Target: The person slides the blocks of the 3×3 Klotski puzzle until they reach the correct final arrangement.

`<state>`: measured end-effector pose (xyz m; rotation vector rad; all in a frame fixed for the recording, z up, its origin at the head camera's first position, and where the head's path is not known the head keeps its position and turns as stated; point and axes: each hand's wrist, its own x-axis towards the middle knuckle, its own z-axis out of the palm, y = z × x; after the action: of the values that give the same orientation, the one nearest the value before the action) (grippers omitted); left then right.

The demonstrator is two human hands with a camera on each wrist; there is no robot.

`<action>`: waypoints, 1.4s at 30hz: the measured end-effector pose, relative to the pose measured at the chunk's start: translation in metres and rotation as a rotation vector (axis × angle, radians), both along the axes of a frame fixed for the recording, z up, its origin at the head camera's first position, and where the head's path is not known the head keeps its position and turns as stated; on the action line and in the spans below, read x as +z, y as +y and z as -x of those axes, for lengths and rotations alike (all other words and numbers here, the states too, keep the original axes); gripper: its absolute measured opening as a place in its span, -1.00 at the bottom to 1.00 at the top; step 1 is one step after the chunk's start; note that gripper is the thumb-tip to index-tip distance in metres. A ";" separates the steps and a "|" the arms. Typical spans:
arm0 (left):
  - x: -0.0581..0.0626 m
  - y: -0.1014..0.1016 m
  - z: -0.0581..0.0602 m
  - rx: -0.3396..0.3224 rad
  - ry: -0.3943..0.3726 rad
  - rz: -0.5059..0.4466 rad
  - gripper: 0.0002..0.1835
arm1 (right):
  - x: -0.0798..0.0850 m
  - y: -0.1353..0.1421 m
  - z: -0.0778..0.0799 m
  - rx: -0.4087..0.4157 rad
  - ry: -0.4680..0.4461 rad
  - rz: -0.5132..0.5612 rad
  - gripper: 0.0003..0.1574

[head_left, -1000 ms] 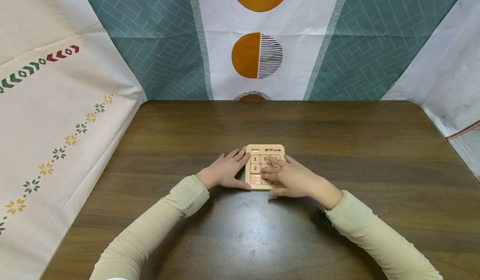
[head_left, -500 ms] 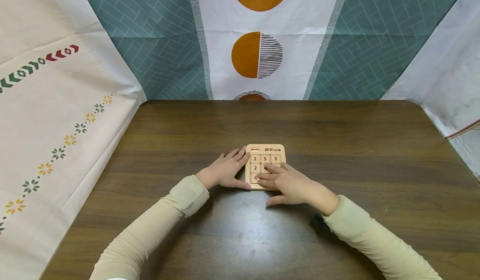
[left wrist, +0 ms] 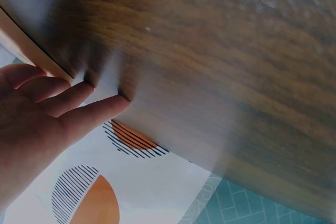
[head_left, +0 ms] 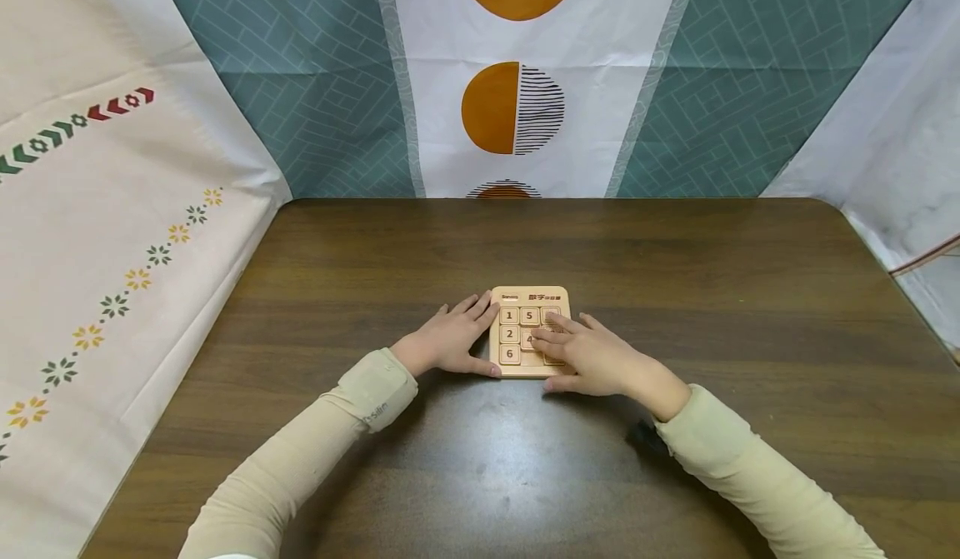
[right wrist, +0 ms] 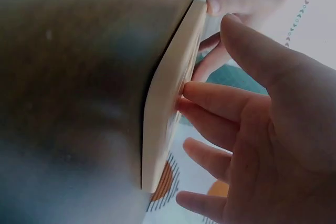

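A pale wooden sliding number puzzle (head_left: 531,296) lies flat on the table. My left hand (head_left: 452,340) rests at its left side, fingertips at the upper left edge and thumb at the near left corner. My right hand (head_left: 592,357) reaches over the right side, fingers extended, fingertips on the number 4 tile (head_left: 527,340). That tile sits slightly lower than the 2 tile (head_left: 510,334), with a bare slot below it. The 6 tile (head_left: 510,354) is in the near left corner. My fingers hide most of the right column. In the right wrist view, two fingertips (right wrist: 190,88) meet the puzzle's top.
The brown wooden table (head_left: 390,259) extends around the puzzle on every side. Patterned cloth (head_left: 345,126) hangs behind its far edge, and pale embroidered cloth (head_left: 150,234) hangs at the left.
The 6 tile slid left into the near left corner, which was bare. My right hand moved nearer and left, then back up and right; the 4 tile shifted slightly nearer. My left hand stayed still.
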<state>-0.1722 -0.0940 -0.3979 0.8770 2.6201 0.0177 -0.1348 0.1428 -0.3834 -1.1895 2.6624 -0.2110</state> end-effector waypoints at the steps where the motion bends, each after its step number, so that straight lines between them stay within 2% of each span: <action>1: 0.000 0.000 0.000 -0.001 0.000 -0.002 0.12 | 0.001 0.000 -0.002 0.005 -0.010 0.002 -0.19; 9: 0.002 -0.001 0.000 0.004 -0.005 -0.002 0.12 | 0.004 0.002 -0.013 0.044 -0.010 0.002 -0.18; 14: 0.002 0.000 0.000 0.005 -0.007 -0.001 0.12 | 0.005 0.006 -0.012 0.036 -0.021 0.014 -0.19; 26: 0.005 0.001 0.000 0.005 -0.018 -0.005 0.11 | 0.006 0.021 -0.004 -0.052 0.000 0.001 -0.19; 36: 0.006 0.003 -0.001 0.005 -0.020 0.001 0.11 | 0.003 0.003 -0.002 -0.012 -0.019 -0.001 -0.20; 42: 0.006 0.003 -0.001 0.014 -0.023 0.008 0.11 | 0.006 0.009 -0.006 -0.022 -0.007 0.003 -0.20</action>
<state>-0.1716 -0.0911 -0.3921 0.8511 2.6033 0.0211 -0.1285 0.1516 -0.3771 -1.1583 2.6708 -0.2220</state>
